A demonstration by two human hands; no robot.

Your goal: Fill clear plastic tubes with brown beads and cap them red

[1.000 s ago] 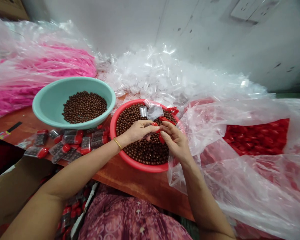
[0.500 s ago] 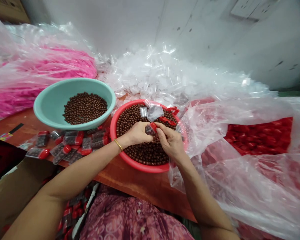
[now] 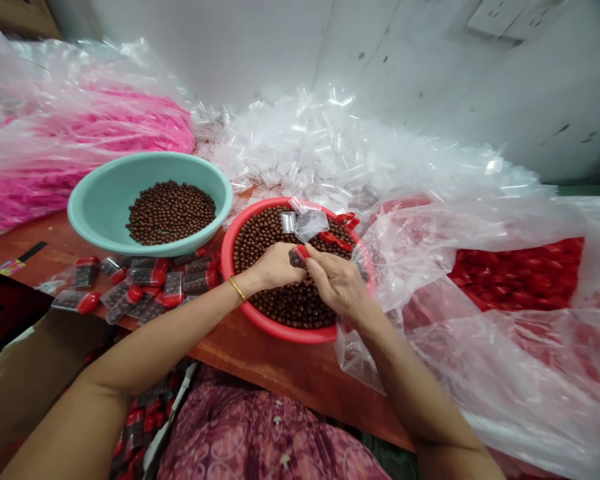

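Note:
My left hand (image 3: pixel 275 267) and my right hand (image 3: pixel 336 280) meet over a red plastic basin (image 3: pixel 280 327) heaped with small brown balls (image 3: pixel 290 305). Between them is a small clear packet with a red cap (image 3: pixel 299 257), filled with dark balls. Both hands' fingers pinch it, and they partly hide it. A loose clear bag (image 3: pixel 307 225) lies on the balls near the far rim, with red caps (image 3: pixel 338 237) beside it. A gold bangle (image 3: pixel 237 289) circles my left wrist.
A teal basin (image 3: pixel 105 227) of brown balls and several capped packets (image 3: pixel 147 281) sit left on the wooden table (image 3: pixel 290 367). Behind lies a heap of clear bags (image 3: pixel 320 147). Plastic sacks hold pink pieces (image 3: pixel 95 167) and red pieces (image 3: pixel 515 277).
My hands have drawn closer together over the basin. The capped packet, small red pieces in my fingers a second ago, now sits lower between them, and my right hand covers more of it.

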